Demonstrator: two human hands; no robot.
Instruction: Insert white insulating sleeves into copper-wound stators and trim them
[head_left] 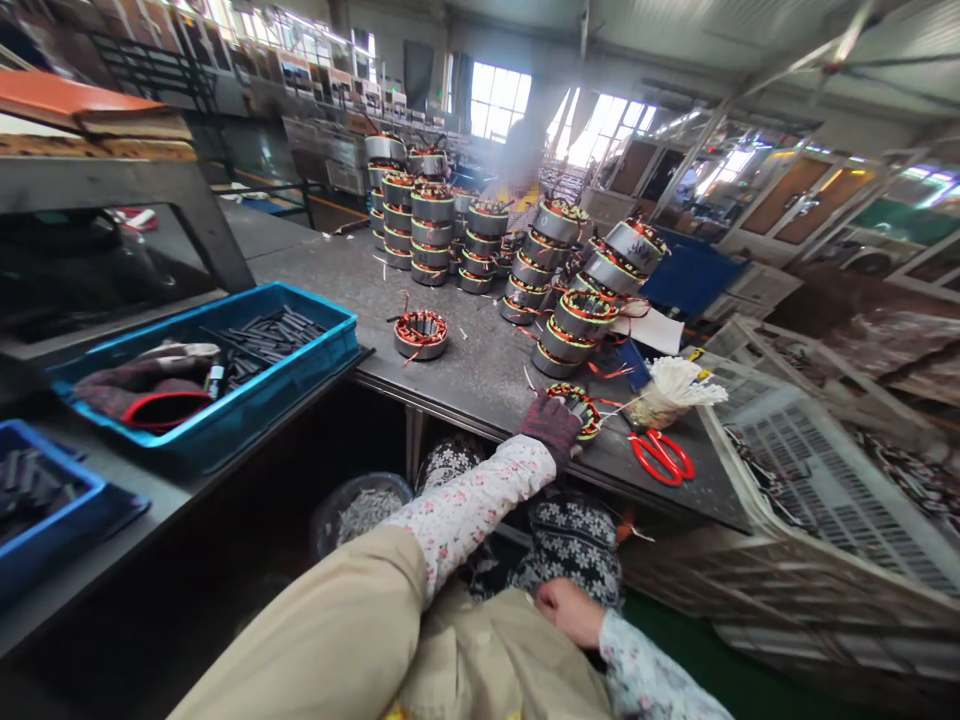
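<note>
My left hand (pixel 551 430), in a dark knitted glove, grips the near left side of a motor stator (pixel 589 408) at the table's front edge. Copper windings and yellow-green insulation show on top of the stator; the glove hides its left side. Low over my lap is my bare right hand (pixel 571 612), its fingers curled inward against the apron; what they hold, if anything, is hidden. To the right of the stator lie red-handled scissors (pixel 661 457) and a bundle of white cords (pixel 679 388). Another stator (pixel 421 335) sits alone farther left.
Several stacks of stators (pixel 433 235) stand along the back of the table (pixel 330 275), some leaning. At left is a blue tray (pixel 202 440) with dark strips and a glove. White plastic crates (pixel 832 480) are at right. Across the table is a person (pixel 521 160).
</note>
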